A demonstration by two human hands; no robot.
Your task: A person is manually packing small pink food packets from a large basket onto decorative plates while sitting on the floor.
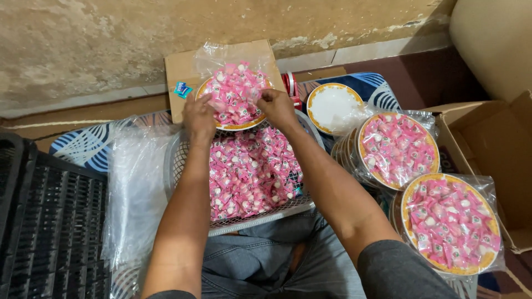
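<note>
Basket (183,160) of pink sweets on the lap; filled plate (235,94) in a clear bag just beyond it, round, no long axis. Left hand (198,115) pinches the near-left rim, right hand (275,105) the near-right; fingers closed on the plate, both equally near

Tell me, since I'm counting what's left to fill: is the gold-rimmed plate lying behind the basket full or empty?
Empty. The gold-rimmed plate shows only its bare white centre, with no pink sweets on it, unlike the heaped plate under both hands.
</note>
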